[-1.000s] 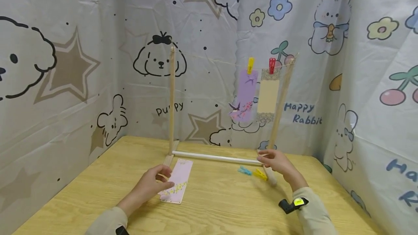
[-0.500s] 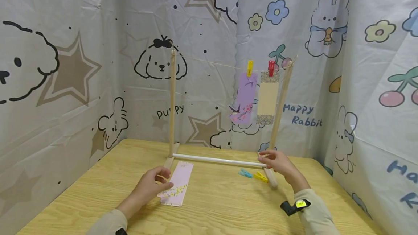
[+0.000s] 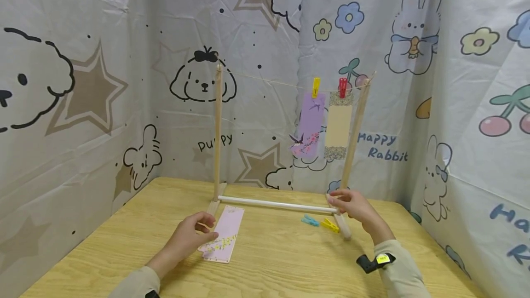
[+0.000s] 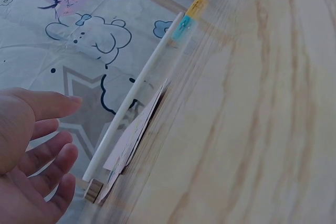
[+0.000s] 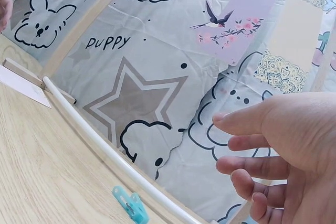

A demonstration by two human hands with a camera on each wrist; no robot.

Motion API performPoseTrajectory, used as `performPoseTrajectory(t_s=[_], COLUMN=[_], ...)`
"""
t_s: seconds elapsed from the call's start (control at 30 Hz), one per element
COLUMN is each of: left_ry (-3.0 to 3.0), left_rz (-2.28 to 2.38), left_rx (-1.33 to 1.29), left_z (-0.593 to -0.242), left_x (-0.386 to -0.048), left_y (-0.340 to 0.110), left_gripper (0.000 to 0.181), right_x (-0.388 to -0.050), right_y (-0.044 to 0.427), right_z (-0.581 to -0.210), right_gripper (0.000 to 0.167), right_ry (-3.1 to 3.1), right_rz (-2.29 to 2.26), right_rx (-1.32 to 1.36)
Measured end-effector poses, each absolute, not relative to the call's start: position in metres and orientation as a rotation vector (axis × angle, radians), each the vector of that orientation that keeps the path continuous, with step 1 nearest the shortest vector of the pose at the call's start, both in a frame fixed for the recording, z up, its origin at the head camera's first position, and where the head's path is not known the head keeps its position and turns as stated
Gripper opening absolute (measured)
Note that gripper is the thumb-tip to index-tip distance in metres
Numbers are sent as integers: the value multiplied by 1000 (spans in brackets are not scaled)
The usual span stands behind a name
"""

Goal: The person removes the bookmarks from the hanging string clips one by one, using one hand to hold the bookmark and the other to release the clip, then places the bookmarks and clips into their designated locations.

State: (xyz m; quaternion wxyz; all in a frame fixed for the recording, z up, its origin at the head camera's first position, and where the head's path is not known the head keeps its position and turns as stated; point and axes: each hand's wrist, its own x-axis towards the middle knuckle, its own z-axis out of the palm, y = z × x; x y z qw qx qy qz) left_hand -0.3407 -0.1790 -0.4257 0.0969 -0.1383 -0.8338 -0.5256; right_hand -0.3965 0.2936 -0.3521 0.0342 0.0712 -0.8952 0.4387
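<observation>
My left hand (image 3: pixel 188 237) hovers at the left edge of a pink bookmark (image 3: pixel 225 231) with yellow flowers that lies on the table. In the left wrist view its fingers (image 4: pixel 50 163) are loosely bent and hold nothing. By the right foot of a wooden frame is my right hand (image 3: pixel 354 207), also holding nothing, its fingers (image 5: pixel 254 167) relaxed. Below it lie a blue clothespin (image 3: pixel 310 220) and a yellow clothespin (image 3: pixel 330 225). A purple bookmark (image 3: pixel 311 123) hangs from the frame's string by a yellow clothespin (image 3: pixel 316 88), beside a beige bookmark (image 3: pixel 338 125) under a red clothespin (image 3: pixel 342 87).
The frame has a left post (image 3: pixel 218 137), a right post (image 3: pixel 355 134) and a white bar (image 3: pixel 275 204) low between them. A string (image 3: pixel 265 80) joins the post tops. Printed curtains (image 3: pixel 265 26) stand behind and on both sides of the wooden table (image 3: pixel 281 261).
The head view has tilted up slightly, so the frame and bookmarks sit a little lower in it. Both hands keep nearly the same pose, and nothing has been picked up.
</observation>
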Motion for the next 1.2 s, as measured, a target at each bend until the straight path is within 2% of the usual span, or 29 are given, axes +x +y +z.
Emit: performPoseTrajectory(t_s=[0.67, 1.2], left_ry=[-2447, -2377], left_rz=[-1552, -1560], left_rx=[-392, -646], left_z=[-423, -404], left_x=[-341, -352], left_y=[-177, -148], left_gripper=[33, 28], right_x=[-395, -395], right_y=[297, 297], right_z=[-349, -336], right_gripper=[53, 52], right_ry=[-2731, -2633], right_rz=[1362, 1457], right_rx=[226, 254])
